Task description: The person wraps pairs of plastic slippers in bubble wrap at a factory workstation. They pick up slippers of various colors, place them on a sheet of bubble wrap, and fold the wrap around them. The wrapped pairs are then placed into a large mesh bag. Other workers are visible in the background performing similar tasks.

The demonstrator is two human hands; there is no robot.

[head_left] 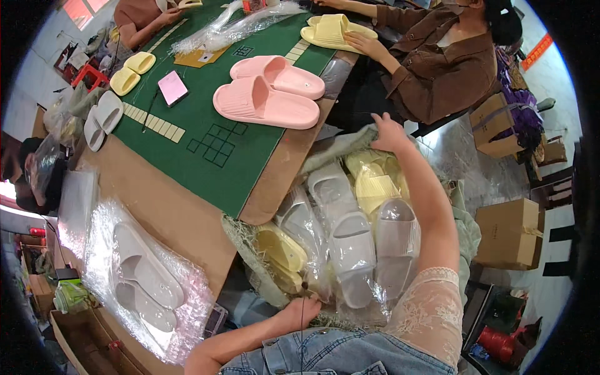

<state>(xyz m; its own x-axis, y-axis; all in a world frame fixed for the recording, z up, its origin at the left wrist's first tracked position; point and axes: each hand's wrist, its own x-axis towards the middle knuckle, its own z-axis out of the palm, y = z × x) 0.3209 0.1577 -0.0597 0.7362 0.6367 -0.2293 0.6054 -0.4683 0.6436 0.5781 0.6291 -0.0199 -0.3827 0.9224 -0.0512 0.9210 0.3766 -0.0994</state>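
Note:
A pale green woven sack point(465, 234) stands open beside the table, filled with plastic-wrapped slippers. My right hand point(390, 134) reaches across it and grips its far rim. Low at the near side, my left hand point(301, 314) is closed on the sack's near edge; its fingertips are partly hidden. Between my hands lie grey slippers point(353, 240), more grey slippers point(398, 250) to their right, yellow slippers point(375, 187) at the far side and another yellow pair point(279, 250) at the left. All of these are in clear bags.
On the table's green mat point(206, 181) sit pink slippers point(269, 103) and a pink phone point(172, 87). Bagged grey slippers point(147, 269) lie at the table's near left. A co-worker in brown point(437, 75) sits beyond the sack, one hand on yellow slippers point(331, 32). Cardboard boxes point(507, 232) stand right.

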